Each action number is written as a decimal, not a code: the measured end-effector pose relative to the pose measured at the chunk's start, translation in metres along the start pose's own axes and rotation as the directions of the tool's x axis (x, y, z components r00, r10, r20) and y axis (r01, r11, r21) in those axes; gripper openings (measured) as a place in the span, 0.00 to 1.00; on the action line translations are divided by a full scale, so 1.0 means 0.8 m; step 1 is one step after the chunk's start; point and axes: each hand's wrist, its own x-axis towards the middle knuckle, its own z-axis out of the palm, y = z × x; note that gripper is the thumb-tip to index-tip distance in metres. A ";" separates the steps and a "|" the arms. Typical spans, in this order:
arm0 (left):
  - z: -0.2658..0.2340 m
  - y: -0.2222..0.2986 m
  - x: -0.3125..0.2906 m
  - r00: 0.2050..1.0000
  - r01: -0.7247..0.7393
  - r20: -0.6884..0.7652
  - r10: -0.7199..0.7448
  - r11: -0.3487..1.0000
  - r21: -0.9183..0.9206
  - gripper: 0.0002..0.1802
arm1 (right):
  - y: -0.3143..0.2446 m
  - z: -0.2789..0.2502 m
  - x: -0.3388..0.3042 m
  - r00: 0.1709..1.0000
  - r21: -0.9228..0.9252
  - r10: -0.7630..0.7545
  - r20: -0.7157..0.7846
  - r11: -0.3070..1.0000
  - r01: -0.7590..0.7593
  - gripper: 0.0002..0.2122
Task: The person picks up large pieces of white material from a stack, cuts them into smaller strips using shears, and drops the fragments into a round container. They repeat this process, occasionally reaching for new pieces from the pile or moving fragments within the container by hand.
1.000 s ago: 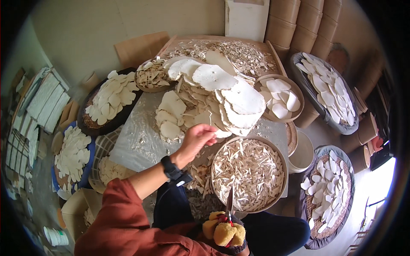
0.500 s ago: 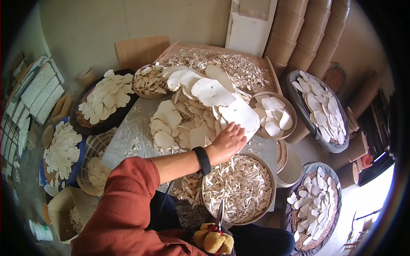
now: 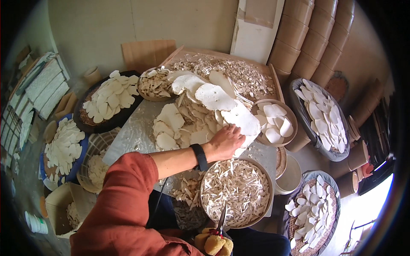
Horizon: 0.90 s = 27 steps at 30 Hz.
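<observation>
My left hand (image 3: pixel 227 141), with a black band on the wrist, curls its fingers over the near edge of a large thin white slice (image 3: pixel 241 118). This slice lies on the right side of a heap of similar pale slices (image 3: pixel 188 123) on the metal-topped table. At the bottom, my right hand (image 3: pixel 213 244), in what looks like a yellow glove, is closed round red-handled shears (image 3: pixel 222 222); their blades point up. Between my hands stands a round tray (image 3: pixel 271 194) full of small white chips. The left thumb is hidden.
Beyond the heap, a wooden board (image 3: pixel 273 77) bears many chips. A round basket (image 3: pixel 294 123) of rounded white pieces stands right of the heap. Cloth-lined baskets (image 3: pixel 348 141) of slices flank the table. White buckets (image 3: pixel 294 170) stand lower right; stacked brown tubs (image 3: pixel 290 38) rise behind.
My left hand's fingers have gone from lying stretched on the slice to curling at its edge. The whole view has shifted slightly; the shears sit a little lower.
</observation>
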 end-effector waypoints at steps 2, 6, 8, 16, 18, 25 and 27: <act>-0.004 -0.006 -0.001 1.000 0.006 0.008 -0.005 0.998 -0.064 0.26 | -0.001 -0.004 -0.006 0.946 -0.745 -0.308 0.103 0.606 0.278 0.06; 0.008 -0.022 0.006 0.987 0.056 -0.156 -0.034 0.988 0.141 0.22 | 0.005 -0.006 -0.009 0.851 -0.939 -0.416 0.320 -0.260 0.226 0.06; 0.019 -0.034 0.008 0.990 0.079 -0.125 -0.062 0.987 0.140 0.22 | 0.013 -0.006 -0.008 0.838 -0.891 -0.408 0.362 -0.416 0.182 0.06; -0.034 -0.055 -0.081 0.911 -0.009 -0.404 -0.083 0.975 -0.221 0.21 | -0.014 -0.026 -0.022 0.858 -0.706 -0.100 0.504 -0.620 0.342 0.09; -0.063 -0.047 -0.126 0.892 -0.007 -0.406 -0.200 0.891 -0.454 0.21 | -0.038 -0.023 -0.030 0.845 -0.970 -0.498 0.195 0.028 0.240 0.11; -0.044 -0.051 -0.265 0.589 0.000 0.313 -0.745 -0.387 -0.922 0.18 | -0.034 -0.016 -0.002 0.905 0.606 -0.327 0.272 -0.673 -0.425 0.15; -0.020 -0.075 -0.295 0.532 0.050 0.477 -0.700 -0.536 -0.843 0.18 | -0.013 -0.011 0.020 0.964 0.806 -0.244 0.103 -0.548 -0.225 0.16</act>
